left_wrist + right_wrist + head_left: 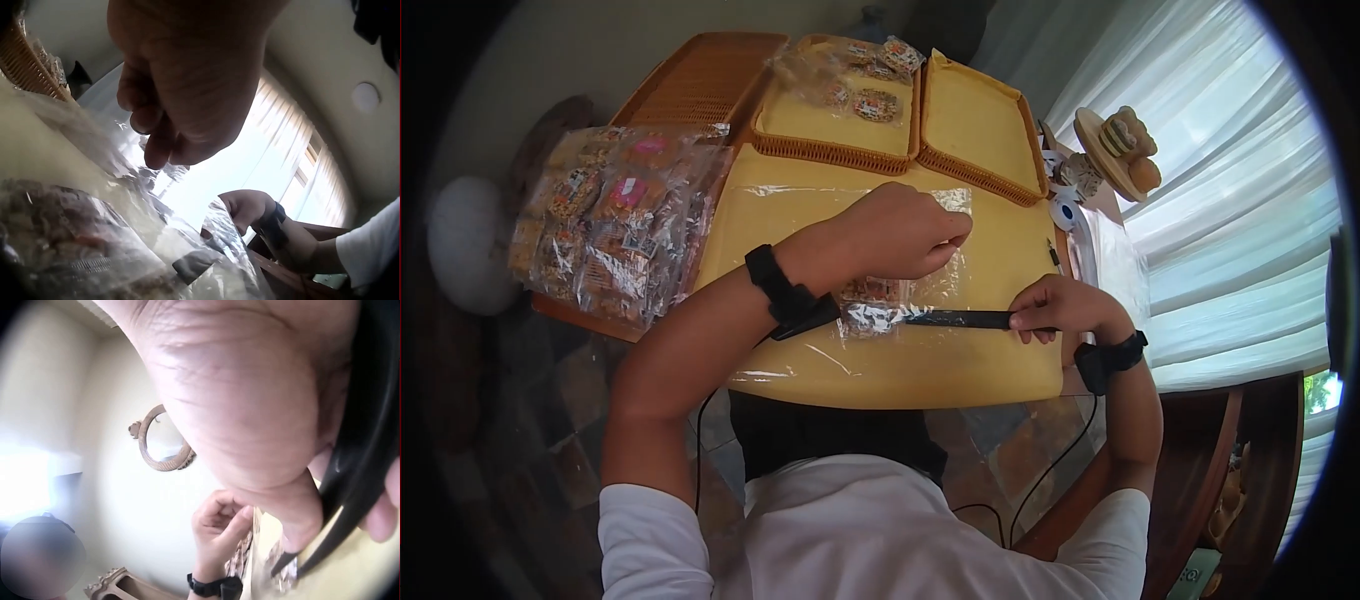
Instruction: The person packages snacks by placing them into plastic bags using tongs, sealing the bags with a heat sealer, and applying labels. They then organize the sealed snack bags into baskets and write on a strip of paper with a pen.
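A clear plastic bag (800, 210) lies spread on the yellow tabletop, glossy with reflections. My left hand (905, 232) is over its right side, fingers curled, and the film (128, 156) runs right up to the fingertips as they pinch it. In my right hand (1060, 303) I grip black tongs (960, 319), pointing left. Two slim arms of the tongs (344, 506) show in the right wrist view, tips slightly apart. Those tips reach a small clear snack packet (874, 292), partly hidden under my left forearm. Printed film and crumbly contents of a packet (69, 237) fill the left wrist view's lower corner.
Filled snack packets (615, 215) are heaped at the left. Behind stand a brown wicker tray (700, 80), a lined basket (830, 145) with several packets and another lined basket (980, 110). A tape roll (1063, 212), a pen (1053, 252) and a bread display (1122, 150) sit right.
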`<state>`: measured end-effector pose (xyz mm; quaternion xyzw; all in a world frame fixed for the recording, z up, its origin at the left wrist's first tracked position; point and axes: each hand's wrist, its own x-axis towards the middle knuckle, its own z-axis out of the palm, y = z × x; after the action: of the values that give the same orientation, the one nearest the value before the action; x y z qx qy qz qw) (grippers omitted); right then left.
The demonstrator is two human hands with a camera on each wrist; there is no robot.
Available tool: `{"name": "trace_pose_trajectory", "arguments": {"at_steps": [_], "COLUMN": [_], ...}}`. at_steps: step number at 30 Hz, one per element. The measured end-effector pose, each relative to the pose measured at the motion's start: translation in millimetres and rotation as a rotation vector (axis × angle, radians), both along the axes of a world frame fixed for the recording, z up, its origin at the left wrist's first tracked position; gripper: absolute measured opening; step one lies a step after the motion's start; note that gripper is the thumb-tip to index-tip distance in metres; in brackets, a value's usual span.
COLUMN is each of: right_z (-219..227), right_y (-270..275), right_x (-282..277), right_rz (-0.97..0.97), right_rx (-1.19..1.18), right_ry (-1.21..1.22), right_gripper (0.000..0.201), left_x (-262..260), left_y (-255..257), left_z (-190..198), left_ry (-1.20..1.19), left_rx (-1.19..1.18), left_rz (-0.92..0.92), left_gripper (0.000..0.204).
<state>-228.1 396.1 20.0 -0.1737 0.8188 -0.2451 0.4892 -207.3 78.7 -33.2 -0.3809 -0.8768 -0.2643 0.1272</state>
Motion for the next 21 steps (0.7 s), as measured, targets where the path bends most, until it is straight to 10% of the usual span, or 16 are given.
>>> {"name": "trace_pose_trajectory", "arguments": {"at_steps": [14, 21], "right_z": [-35.6, -53.7], "right_y": [-45.9, -11.2], "right_x": [-22.2, -11.7], "right_rz": [0.059, 0.229], "right_rx": [-0.172, -0.402], "right_ry": [0.249, 0.765], "right_gripper": [0.033, 0.037], "left_x": [-13.1, 116.8], "left_y": [18.3, -94.8], "left_z": [11.0, 2.6], "left_ry": [-0.037, -0.126], "left_rx": [-0.119, 0.010], "left_rz": [0.110, 0.369], "left_gripper": [0.021, 0.056]}}
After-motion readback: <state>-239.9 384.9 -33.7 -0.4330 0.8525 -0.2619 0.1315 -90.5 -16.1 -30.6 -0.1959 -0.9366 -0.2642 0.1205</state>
